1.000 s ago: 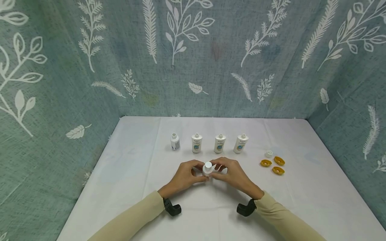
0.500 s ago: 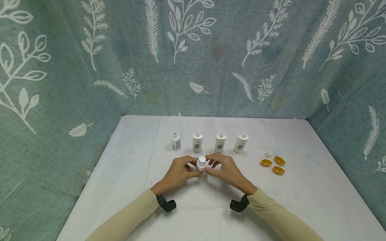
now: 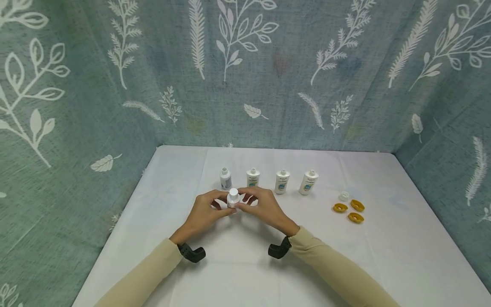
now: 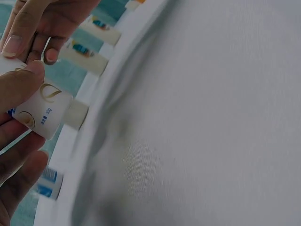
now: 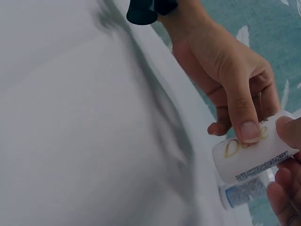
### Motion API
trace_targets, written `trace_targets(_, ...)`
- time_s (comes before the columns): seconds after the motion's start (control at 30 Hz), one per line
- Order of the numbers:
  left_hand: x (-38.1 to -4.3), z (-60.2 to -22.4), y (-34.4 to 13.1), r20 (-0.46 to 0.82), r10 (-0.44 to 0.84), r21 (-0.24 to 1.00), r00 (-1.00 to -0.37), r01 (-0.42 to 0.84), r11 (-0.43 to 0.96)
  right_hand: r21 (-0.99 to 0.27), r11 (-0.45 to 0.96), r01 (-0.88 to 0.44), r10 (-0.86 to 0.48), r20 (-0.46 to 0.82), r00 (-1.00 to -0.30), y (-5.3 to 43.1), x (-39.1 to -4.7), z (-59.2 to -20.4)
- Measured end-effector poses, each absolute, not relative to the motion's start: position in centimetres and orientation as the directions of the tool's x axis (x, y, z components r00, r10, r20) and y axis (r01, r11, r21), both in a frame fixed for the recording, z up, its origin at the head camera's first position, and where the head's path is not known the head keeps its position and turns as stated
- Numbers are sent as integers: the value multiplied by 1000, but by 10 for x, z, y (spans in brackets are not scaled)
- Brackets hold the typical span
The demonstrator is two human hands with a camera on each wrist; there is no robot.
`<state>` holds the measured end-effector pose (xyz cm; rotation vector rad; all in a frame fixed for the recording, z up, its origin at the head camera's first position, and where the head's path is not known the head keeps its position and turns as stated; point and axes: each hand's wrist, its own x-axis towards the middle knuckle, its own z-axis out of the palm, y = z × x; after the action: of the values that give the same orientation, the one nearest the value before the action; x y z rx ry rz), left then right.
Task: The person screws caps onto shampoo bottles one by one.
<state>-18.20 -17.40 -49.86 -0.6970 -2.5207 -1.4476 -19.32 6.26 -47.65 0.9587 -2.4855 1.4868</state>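
Both hands hold a small white bottle with a white cap (image 3: pixel 233 199) off the table. My left hand (image 3: pixel 205 209) pinches it from the left side and my right hand (image 3: pixel 264 205) from the right, thumbs toward me. In the left wrist view, gold print and a blue mark show on the bottle (image 4: pixel 44 110), with the left thumb and fingers around it. From the right wrist, a left thumb presses gold lettering on the bottle (image 5: pixel 254 150). Right behind the hands stands a capless white bottle with a grey-blue label (image 3: pixel 225 179).
Three white bottles with colored labels stand in a row at the back: one partly hidden behind my right hand (image 3: pixel 252 177), another beside it (image 3: pixel 281 182), and one further right (image 3: pixel 308 182). A white cap (image 3: pixel 344 196) and three yellow-brown rings (image 3: pixel 340 207) lie at the right.
Both hands have carried the bottle to the left and away from me, toward the back row. Their hold on it looks the same; the other things have not moved on the table.
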Motion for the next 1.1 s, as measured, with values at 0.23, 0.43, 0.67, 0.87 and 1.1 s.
trace_targets(0.23, -183, -499, -205, 362, 248, 750, -899, 438, 495, -742, 334, -581, -489, 391, -780, 28, -202, -477)
trace_targets(0.43, -190, -501, -230, 371, 202, 726, -906, 419, 546, -727, 355, -588, -490, 391, -779, -2, -212, -478)
trace_targets(0.67, -204, -505, -258, 339, 143, 710, -930, 352, 610, -689, 396, -607, -476, 411, -777, -40, -228, -485)
trace_targets(0.87, -218, -507, -274, 320, 109, 706, -941, 313, 635, -656, 447, -608, -448, 424, -787, -63, -240, -487)
trace_targets(1.1, -229, -506, -285, 337, 92, 698, -937, 314, 643, -653, 465, -597, -430, 423, -797, -78, -247, -482)
